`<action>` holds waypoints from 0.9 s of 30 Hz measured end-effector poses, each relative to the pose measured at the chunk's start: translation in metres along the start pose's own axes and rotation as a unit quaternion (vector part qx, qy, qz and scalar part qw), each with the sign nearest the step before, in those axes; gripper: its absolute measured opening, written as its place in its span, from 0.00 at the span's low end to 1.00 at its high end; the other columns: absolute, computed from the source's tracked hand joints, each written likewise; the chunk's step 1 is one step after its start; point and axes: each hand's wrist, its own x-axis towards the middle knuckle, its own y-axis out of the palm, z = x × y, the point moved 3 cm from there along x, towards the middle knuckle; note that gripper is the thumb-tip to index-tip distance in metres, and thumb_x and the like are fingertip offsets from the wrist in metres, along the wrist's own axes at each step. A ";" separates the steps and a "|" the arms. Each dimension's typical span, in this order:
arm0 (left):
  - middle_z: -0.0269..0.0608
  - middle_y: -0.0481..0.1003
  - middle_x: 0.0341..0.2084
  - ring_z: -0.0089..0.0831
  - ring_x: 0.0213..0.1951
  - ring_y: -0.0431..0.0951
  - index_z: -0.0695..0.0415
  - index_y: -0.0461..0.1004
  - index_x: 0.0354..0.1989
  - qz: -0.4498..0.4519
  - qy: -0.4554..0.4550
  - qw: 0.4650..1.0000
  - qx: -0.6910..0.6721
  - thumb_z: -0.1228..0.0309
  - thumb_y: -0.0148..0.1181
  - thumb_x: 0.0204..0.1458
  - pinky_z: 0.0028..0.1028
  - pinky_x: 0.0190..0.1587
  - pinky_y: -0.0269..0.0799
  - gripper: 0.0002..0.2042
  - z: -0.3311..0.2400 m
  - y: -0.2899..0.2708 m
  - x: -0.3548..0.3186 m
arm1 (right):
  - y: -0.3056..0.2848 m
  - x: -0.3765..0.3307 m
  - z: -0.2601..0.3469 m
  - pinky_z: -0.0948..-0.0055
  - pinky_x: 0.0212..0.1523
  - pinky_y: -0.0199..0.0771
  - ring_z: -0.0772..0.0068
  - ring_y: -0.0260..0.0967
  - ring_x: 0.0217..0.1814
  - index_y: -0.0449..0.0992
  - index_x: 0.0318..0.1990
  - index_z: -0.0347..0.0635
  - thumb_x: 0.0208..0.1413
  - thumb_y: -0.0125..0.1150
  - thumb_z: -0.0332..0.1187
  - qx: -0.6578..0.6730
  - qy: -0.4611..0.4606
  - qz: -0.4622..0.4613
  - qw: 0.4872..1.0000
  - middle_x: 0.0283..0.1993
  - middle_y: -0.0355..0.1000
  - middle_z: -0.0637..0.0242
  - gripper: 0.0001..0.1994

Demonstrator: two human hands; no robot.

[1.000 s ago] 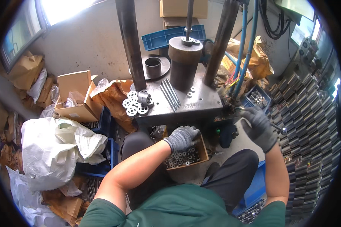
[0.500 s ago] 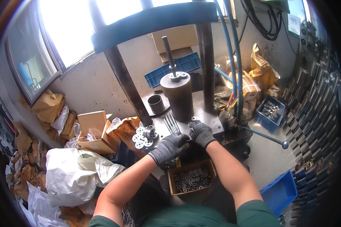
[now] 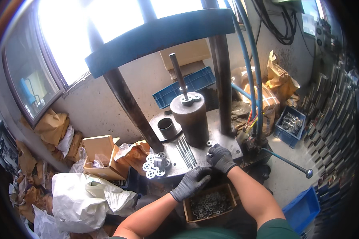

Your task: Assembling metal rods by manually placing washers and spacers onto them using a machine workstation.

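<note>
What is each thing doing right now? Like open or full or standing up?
Left hand: gloved, resting at the press table's front edge.
Right hand: gloved, fingers curled on the press table.
Cardboard box: open, partly filled with small metal rings.
Dark cylinder: upright on the press table.
Thin rod: standing in the cylinder, leaning slightly.
Blue bin: open, holding metal parts.

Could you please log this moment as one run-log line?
left hand: at press plate edge | right hand: on plate, beside steel cylinder | parts box: below hands
</note>
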 end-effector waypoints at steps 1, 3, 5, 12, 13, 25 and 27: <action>0.44 0.79 0.47 0.29 0.48 0.79 0.60 0.76 0.56 -0.001 0.005 1.000 0.001 0.66 0.60 0.64 0.31 0.54 0.75 0.16 -0.002 -0.003 0.002 | -0.002 -0.001 -0.006 0.55 0.47 0.80 0.51 0.79 0.42 0.82 0.36 0.44 0.53 0.64 0.42 -0.003 0.000 -0.005 1.000 0.43 0.76 0.53 0.12; 0.42 0.79 0.48 0.27 0.48 0.78 0.60 0.75 0.57 -0.043 -0.085 0.991 -0.092 0.67 0.59 0.65 0.29 0.54 0.75 0.16 -0.004 -0.015 0.005 | -0.007 -0.010 -0.018 0.55 0.43 0.80 0.51 0.78 0.38 0.82 0.36 0.45 0.52 0.65 0.40 0.057 0.004 -0.083 0.995 0.42 0.76 0.56 0.10; 0.38 0.79 0.48 0.23 0.45 0.78 0.60 0.73 0.59 -0.102 -0.093 0.965 -0.225 0.67 0.59 0.65 0.25 0.50 0.75 0.17 -0.008 -0.035 0.015 | -0.012 -0.016 -0.020 0.58 0.38 0.81 0.53 0.78 0.34 0.82 0.34 0.44 0.49 0.67 0.35 0.100 -0.019 -0.129 0.986 0.40 0.76 0.57 0.07; 0.37 0.76 0.40 0.21 0.35 0.76 0.57 0.69 0.59 -0.300 0.032 0.920 -0.252 0.66 0.63 0.62 0.21 0.36 0.74 0.19 -0.049 -0.153 0.154 | -0.035 -0.042 -0.024 0.61 0.40 0.80 0.56 0.78 0.37 0.83 0.35 0.42 0.45 0.69 0.31 0.151 -0.019 -0.170 0.974 0.38 0.76 0.59 0.09; 0.37 0.76 0.38 0.21 0.31 0.75 0.57 0.68 0.59 -0.324 0.007 0.919 -0.227 0.64 0.64 0.62 0.22 0.33 0.74 0.21 -0.057 -0.165 0.175 | -0.037 -0.044 -0.025 0.61 0.40 0.80 0.56 0.78 0.37 0.83 0.35 0.42 0.45 0.69 0.31 0.148 -0.019 -0.172 0.974 0.38 0.76 0.59 0.09; 0.55 0.82 0.43 0.51 0.50 0.81 0.60 0.74 0.53 -0.293 -0.123 0.943 0.101 0.52 0.61 0.58 0.44 0.54 0.75 0.24 -0.065 -0.162 0.238 | -0.071 -0.047 -0.012 0.71 0.37 0.80 0.70 0.77 0.34 0.81 0.41 0.39 0.51 0.70 0.27 0.227 -0.038 -0.201 0.952 0.40 0.74 0.62 0.10; 0.54 0.82 0.42 0.51 0.49 0.82 0.59 0.74 0.51 -0.316 -0.105 0.936 0.115 0.54 0.59 0.59 0.45 0.53 0.75 0.21 -0.073 -0.158 0.233 | -0.083 -0.030 -0.007 0.74 0.39 0.80 0.74 0.77 0.37 0.80 0.42 0.39 0.55 0.69 0.26 0.301 -0.028 -0.210 0.930 0.43 0.74 0.62 0.08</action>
